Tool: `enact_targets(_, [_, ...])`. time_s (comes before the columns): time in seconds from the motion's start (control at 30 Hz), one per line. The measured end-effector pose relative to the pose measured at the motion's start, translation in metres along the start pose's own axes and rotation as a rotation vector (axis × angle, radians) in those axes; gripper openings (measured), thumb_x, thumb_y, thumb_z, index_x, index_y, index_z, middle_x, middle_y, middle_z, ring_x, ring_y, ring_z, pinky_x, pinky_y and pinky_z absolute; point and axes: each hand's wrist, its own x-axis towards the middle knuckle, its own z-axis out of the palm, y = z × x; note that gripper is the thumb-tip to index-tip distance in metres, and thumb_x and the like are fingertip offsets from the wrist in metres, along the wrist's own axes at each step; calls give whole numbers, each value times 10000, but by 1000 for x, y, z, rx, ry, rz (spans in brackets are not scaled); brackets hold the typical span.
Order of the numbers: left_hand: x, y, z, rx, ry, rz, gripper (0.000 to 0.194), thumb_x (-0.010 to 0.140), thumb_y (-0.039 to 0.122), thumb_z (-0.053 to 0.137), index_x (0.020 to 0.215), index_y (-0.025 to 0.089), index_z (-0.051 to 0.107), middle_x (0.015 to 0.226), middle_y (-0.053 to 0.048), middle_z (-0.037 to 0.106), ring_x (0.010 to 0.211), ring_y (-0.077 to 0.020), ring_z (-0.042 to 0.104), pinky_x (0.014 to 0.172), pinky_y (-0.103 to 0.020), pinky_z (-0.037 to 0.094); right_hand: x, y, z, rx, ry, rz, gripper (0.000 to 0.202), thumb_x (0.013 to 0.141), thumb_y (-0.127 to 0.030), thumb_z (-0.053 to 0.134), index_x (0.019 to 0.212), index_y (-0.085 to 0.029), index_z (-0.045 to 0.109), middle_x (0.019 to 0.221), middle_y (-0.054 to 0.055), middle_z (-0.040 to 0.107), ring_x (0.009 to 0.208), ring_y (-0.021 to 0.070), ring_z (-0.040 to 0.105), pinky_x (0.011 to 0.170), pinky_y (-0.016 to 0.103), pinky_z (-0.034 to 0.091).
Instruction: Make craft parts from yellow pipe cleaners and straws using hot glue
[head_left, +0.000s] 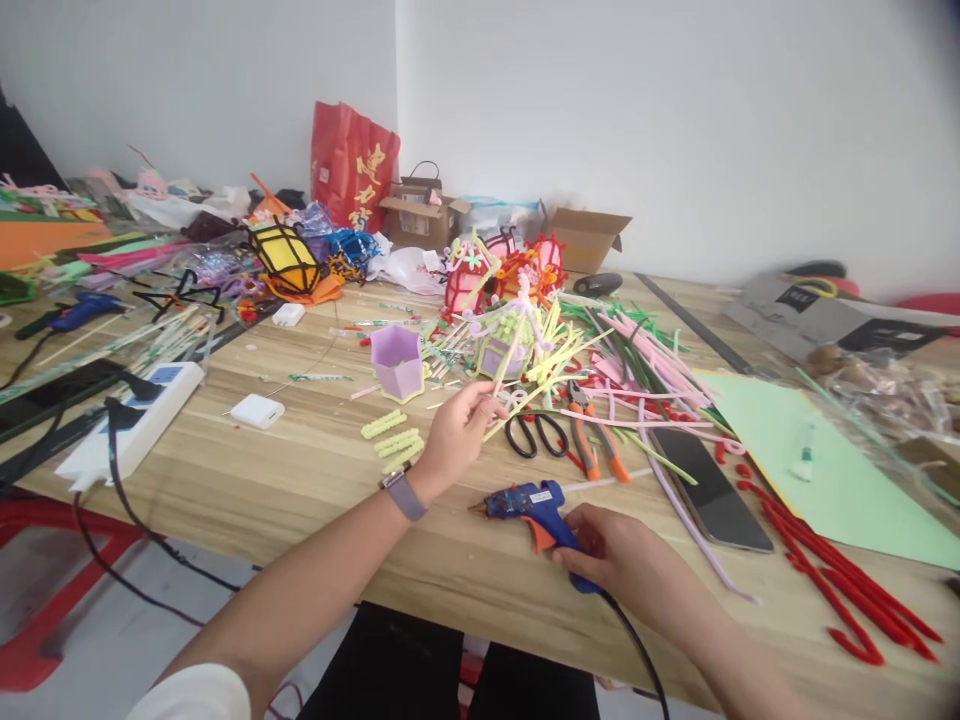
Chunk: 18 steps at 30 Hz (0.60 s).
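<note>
My right hand [626,550] is closed around the handle of a blue hot glue gun [536,500] with an orange trigger. The gun lies low over the table, its nozzle to the left and a clear glue stick out of its back. My left hand [461,435], with a watch on the wrist, pinches at the edge of a pile of pale yellow pipe cleaners [555,350]; what is between its fingertips is too small to tell. Beyond it stands a lilac and yellow lantern-like piece [502,350]. To its left are a lilac hexagonal cup [397,360] and several twisted yellow strips [390,437].
Black-handled scissors [536,435], orange-handled pliers [592,430] and a phone [709,490] lie right of centre. Red pipe cleaners [847,580] and a green sheet [847,470] are farther right. A power strip [135,425] and a white adapter [257,411] lie left.
</note>
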Motion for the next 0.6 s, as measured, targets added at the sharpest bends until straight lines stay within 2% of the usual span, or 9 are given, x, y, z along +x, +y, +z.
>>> enact_targets(0.13, [8,-6,-7,-56,78,-37,207,897,354,518,960,171,589,890,-60,703,806,-157,637,716,-256,487,-1,1,9,161,39,-24,179,746,-393,572,704,-220,579,638,18,623,595,190,543,562,298,367])
enact_targets(0.27, [11,-9,-8,15,151,0,152,850,292,574,896,164,640,954,-63,668,884,-166,612,776,-260,469,-12,11,-2,608,23,-47,324,717,-533,627,770,-215,591,668,13,594,619,178,543,569,298,434])
enact_targets(0.37, [10,-10,-3,-119,36,-132,105,859,244,548,870,155,602,821,-30,647,764,-128,597,735,-244,458,-18,16,-9,992,55,-50,375,705,-535,698,873,-211,610,757,40,627,630,159,550,579,290,460])
enact_targets(0.43, [8,-9,2,-204,-63,-221,70,849,211,549,848,150,582,734,-7,622,647,-99,559,653,-227,443,-18,16,-7,1249,46,-83,359,666,-471,757,874,-222,604,786,41,632,547,118,494,514,262,424])
enact_targets(0.53, [5,-4,6,-246,-143,-282,59,831,185,553,862,141,579,671,10,604,527,-72,493,546,-207,399,-14,7,2,1586,-154,-194,264,634,-320,775,785,-238,575,686,-21,587,391,36,295,399,204,287])
enact_targets(0.6, [4,-1,6,-290,-158,-324,63,818,182,567,865,141,566,674,7,614,516,-65,492,529,-201,387,-12,-4,10,1679,-298,-261,214,643,-230,742,798,-236,594,668,-40,579,365,9,223,386,187,232])
